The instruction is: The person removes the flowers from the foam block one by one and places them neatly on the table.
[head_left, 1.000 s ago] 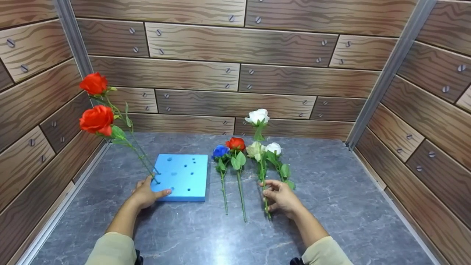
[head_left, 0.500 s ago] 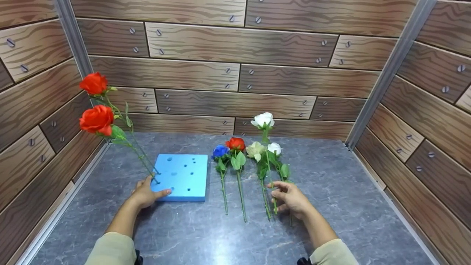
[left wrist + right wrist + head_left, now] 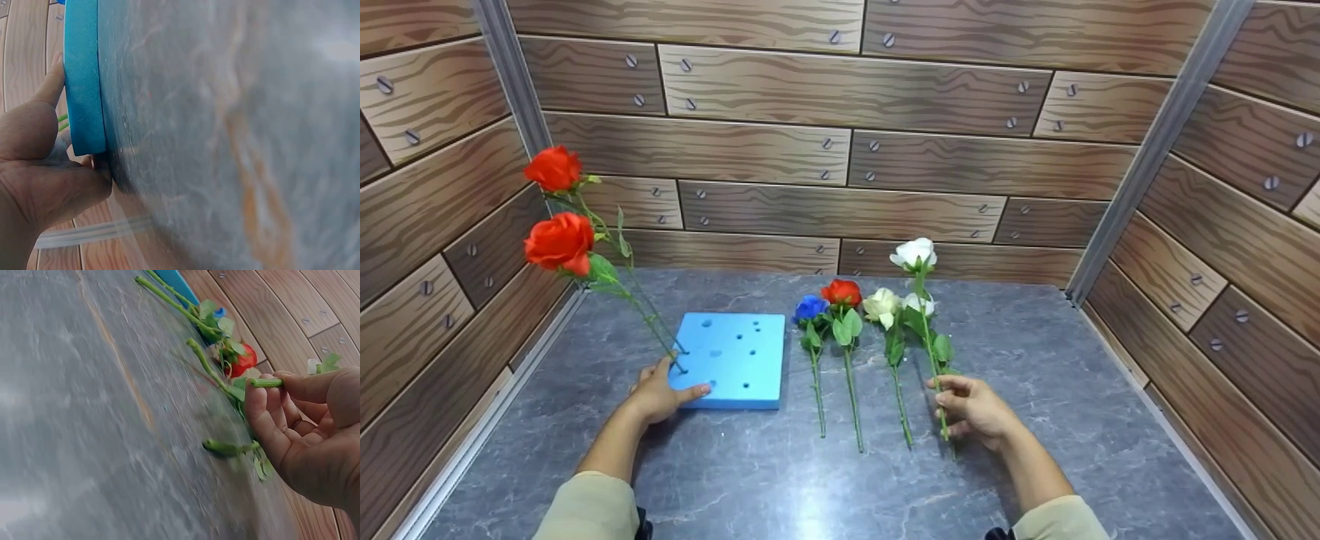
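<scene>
My right hand [image 3: 976, 411] pinches the green stem of a white rose [image 3: 915, 253] between thumb and fingers, its bloom raised above the table. The cut end of that stem [image 3: 265, 383] pokes out of the fingers in the right wrist view. At the left, my left hand [image 3: 658, 394] holds the near left corner of a flat blue block [image 3: 742, 364] with several holes, its thumb lying across the top. Two red roses [image 3: 559, 241] stand in holes at the block's left edge and lean left. Behind the held stem, a second white rose [image 3: 924, 304] lies on the table, partly hidden.
Between block and right hand, a blue rose [image 3: 811, 308], a red rose [image 3: 841, 292] and a cream rose [image 3: 882, 306] lie side by side, stems toward me. Wood-patterned walls [image 3: 780, 154] enclose the grey marbled table [image 3: 720, 472] at the back and sides.
My right hand has moved to the right with the white rose, away from the cream rose and across the lying white one. The left hand and the block have stayed put.
</scene>
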`<action>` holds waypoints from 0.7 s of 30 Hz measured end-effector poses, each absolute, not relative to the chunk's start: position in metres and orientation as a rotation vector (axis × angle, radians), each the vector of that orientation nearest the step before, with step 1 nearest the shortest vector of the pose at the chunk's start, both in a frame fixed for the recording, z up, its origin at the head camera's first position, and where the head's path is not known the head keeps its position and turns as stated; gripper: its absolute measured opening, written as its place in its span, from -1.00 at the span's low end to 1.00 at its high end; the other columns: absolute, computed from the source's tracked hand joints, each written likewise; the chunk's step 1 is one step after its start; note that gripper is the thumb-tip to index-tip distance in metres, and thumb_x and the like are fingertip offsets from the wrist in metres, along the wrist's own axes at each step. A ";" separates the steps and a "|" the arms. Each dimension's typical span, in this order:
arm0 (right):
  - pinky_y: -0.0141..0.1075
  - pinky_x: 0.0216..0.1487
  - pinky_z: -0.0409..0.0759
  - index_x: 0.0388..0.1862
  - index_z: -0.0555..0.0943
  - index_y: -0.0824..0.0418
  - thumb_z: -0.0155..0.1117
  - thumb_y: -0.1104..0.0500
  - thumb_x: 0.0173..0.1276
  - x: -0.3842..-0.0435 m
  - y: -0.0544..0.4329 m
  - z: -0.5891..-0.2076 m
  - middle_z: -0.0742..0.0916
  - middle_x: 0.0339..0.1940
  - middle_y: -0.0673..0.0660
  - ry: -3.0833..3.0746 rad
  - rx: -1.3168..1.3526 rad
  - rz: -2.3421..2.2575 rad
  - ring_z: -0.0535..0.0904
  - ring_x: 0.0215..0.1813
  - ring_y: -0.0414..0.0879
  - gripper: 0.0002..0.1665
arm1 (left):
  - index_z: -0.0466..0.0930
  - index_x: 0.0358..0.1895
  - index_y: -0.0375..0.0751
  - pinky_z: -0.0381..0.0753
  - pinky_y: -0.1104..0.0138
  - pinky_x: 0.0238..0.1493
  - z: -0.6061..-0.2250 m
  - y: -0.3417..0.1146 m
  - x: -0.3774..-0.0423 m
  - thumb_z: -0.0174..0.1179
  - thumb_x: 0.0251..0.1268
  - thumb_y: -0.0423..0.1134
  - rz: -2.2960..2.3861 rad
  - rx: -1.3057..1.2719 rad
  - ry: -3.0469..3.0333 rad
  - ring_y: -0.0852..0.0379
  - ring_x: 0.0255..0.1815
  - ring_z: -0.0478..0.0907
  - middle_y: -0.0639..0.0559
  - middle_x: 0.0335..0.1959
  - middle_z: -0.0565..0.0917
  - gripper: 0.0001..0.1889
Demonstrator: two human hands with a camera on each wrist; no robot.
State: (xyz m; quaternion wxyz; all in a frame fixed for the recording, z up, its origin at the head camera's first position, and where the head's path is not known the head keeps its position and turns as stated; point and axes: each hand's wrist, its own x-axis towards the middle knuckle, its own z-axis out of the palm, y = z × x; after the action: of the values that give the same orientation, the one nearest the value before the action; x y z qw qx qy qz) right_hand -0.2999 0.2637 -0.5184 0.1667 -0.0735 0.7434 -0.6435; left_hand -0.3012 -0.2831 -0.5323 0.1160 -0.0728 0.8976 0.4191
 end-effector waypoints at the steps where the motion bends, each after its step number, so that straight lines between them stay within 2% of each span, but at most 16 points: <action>1: -0.29 -0.31 0.77 0.45 0.50 0.45 0.16 0.33 0.66 -0.300 0.267 -0.519 0.71 -0.23 -0.03 2.113 -0.205 -1.834 0.68 -0.23 -0.21 -0.54 | -0.34 0.80 -0.28 0.06 -0.53 0.61 -0.532 -0.283 -0.301 0.35 0.44 0.33 1.229 -0.215 2.631 -0.75 0.71 -0.30 -0.58 0.73 -0.21 0.28; 12: -0.29 -0.30 0.78 0.45 0.54 0.38 0.25 0.26 0.65 -0.294 0.295 -0.522 0.73 -0.24 -0.06 2.069 -0.143 -1.851 0.71 -0.22 -0.21 -0.52 | -0.36 0.79 -0.30 0.04 -0.52 0.63 -0.534 -0.284 -0.302 0.35 0.42 0.36 1.225 -0.216 2.628 -0.74 0.70 -0.29 -0.58 0.74 -0.24 0.31; 21: -0.29 -0.30 0.78 0.54 0.45 0.44 0.22 0.26 0.67 -0.292 0.315 -0.522 0.73 -0.23 -0.05 2.103 -0.097 -1.819 0.69 -0.23 -0.21 -0.43 | -0.37 0.80 -0.28 0.03 -0.50 0.64 -0.534 -0.284 -0.302 0.36 0.41 0.36 1.227 -0.224 2.619 -0.72 0.72 -0.31 -0.56 0.74 -0.25 0.32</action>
State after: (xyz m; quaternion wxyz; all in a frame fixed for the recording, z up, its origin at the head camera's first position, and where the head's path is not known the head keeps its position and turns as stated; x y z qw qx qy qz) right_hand -0.2922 0.3148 -0.5218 0.1786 -0.0343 0.7438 -0.6431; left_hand -0.3016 -0.2839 -0.5337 0.1198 -0.0767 0.8963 0.4200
